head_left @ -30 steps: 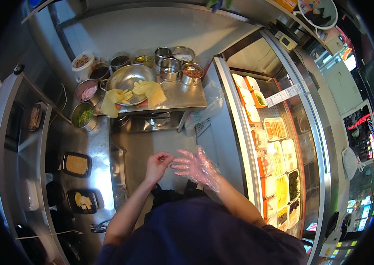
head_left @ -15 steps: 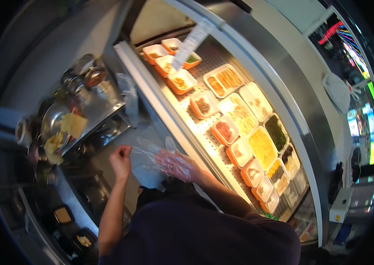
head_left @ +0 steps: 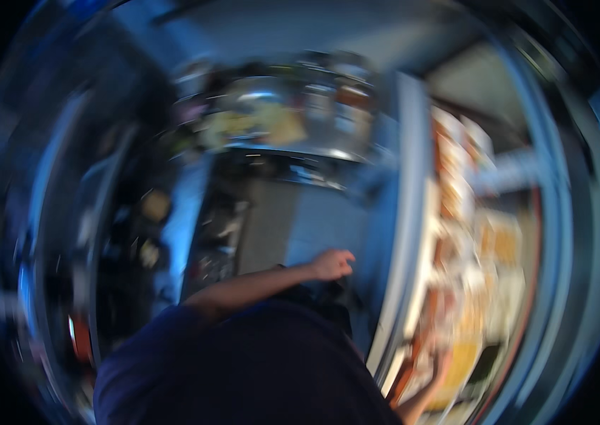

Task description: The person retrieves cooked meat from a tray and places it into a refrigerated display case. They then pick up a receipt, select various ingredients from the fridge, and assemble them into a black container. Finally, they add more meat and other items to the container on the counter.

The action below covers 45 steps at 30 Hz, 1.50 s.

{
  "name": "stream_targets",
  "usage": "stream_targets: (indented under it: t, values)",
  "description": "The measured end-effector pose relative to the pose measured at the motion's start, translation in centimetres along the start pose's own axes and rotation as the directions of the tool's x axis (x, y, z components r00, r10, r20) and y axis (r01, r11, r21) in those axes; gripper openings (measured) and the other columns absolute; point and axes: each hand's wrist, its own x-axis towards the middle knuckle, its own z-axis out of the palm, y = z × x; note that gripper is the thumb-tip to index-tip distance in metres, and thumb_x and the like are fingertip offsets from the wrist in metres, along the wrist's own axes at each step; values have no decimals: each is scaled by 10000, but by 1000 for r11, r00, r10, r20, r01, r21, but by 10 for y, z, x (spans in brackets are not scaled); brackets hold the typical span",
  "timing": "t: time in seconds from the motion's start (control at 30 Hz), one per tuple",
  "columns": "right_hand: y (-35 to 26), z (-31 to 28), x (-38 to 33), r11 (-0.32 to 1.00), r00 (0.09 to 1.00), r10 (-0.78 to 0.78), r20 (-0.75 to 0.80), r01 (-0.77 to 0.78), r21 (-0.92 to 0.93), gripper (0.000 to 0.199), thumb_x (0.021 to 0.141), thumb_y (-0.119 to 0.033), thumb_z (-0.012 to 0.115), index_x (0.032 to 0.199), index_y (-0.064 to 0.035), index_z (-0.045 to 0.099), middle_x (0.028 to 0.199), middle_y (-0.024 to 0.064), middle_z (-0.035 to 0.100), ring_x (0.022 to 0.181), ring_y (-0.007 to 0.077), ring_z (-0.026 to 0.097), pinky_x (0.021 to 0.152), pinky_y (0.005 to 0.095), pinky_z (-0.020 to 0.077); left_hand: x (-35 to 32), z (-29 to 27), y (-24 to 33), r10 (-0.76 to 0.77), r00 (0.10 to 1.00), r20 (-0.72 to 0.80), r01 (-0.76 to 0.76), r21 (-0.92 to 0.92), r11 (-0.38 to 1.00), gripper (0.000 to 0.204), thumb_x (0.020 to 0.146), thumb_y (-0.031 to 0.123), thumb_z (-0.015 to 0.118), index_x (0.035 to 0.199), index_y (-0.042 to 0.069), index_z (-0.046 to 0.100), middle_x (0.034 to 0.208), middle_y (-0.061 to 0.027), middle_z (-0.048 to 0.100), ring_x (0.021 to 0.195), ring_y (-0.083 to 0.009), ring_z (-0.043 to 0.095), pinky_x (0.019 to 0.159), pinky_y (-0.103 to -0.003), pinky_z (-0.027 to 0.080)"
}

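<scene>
The picture is smeared by motion. My left hand (head_left: 333, 264) is in front of my body above the floor, its fingers curled in, with nothing visible in it. My right hand (head_left: 440, 365) reaches into the lit display case at the right, over the food containers. Its fingers are too blurred to read, and I cannot make out the clear plastic glove on it. Close by lie a container of yellow food (head_left: 461, 363) and a dark green one (head_left: 484, 363). Orange-sided containers (head_left: 449, 159) line the case farther off.
A pale rail (head_left: 402, 212) edges the case on my side. Ahead, a steel counter (head_left: 342, 150) bears bowls, jars and yellowish food (head_left: 236, 126). Dark shelving or equipment with a blue-lit edge (head_left: 185, 227) stands to the left. Grey floor (head_left: 264, 219) lies between.
My view has swung left. My hands have parted: the left let go of the right hand's clear plastic glove, and the right moved over the containers in the case.
</scene>
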Motion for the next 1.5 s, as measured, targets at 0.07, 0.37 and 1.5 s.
stream_targets:
  t: [0.07, 0.37, 1.5]
  values:
    - [-9, -15, 16, 993, 956, 72, -286, -94, -66, 359, 866, -189, 625, 1171, -1, 625, 819, 121, 706, 752, 225, 684, 666, 370, 535, -37, 0, -60, -86, 996, -36, 91, 150, 985, 386, 841, 243, 683, 1167, 45, 622, 905, -111, 702, 834, -233, 670, 750, -362, 520]
    - [-369, 58, -19, 787, 773, -617, -144, 605, -125, 322, 811, -85, 663, 1099, 55, 639, 767, 140, 687, 674, 227, 646, 629, 361, 525, -252, -51, -196, -643, 583, -497, 446, -465, 764, 373, 817, 213, 659, 1137, 23, 634, 894, -130, 700, 799, -258, 668, 753, -368, 525]
    - [-791, 534, -380, 895, -107, -402, 910, -258, 365, 516, 802, 14, 577, 1306, -2, 469, 1304, 108, 553, 1190, 228, 532, 1033, 388, 417, -389, -371, -194, -376, 69, -924, -950, 54, -309, 819, 868, 705, 486, 1381, 67, 476, 1320, -133, 561, 1178, -290, 560, 1008, -464, 449]
